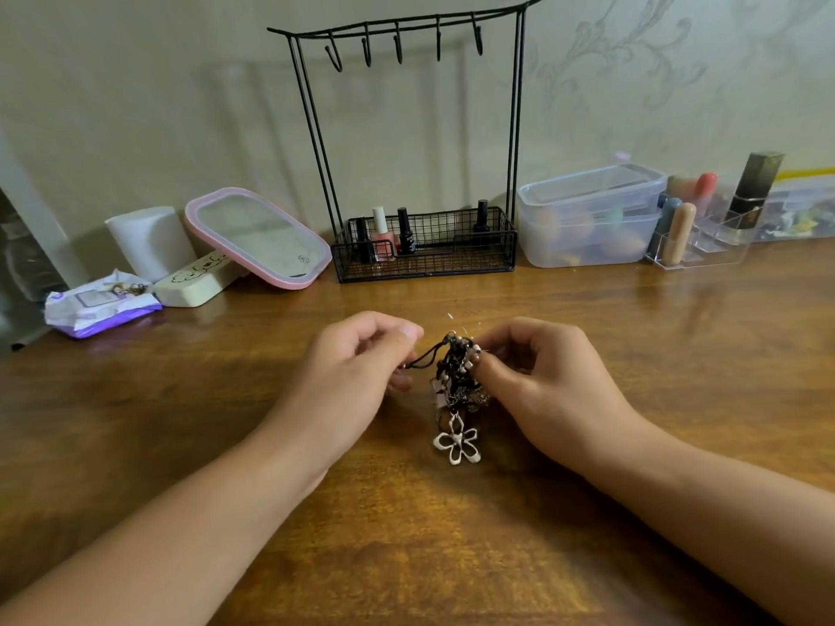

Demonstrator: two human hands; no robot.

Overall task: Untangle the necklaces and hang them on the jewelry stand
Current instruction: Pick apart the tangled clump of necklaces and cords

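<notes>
A dark tangle of necklaces (456, 381) with pale beads hangs just above the wooden table (406, 535); a white flower pendant (457, 443) dangles from its bottom. My right hand (542, 386) pinches the tangle's upper right side. My left hand (352, 377) pinches a dark cord pulled out to the left of the tangle. The black wire jewelry stand (406, 142) rises behind them at the table's back, its several hooks bare.
The stand's mesh basket (492, 255) holds nail polish bottles. A pink-rimmed mirror (257, 237), a white cylinder, a cream case and a purple wipes pack (101, 305) lie back left. Clear plastic tubs (587, 219) and a cosmetics organizer (705, 237) stand back right.
</notes>
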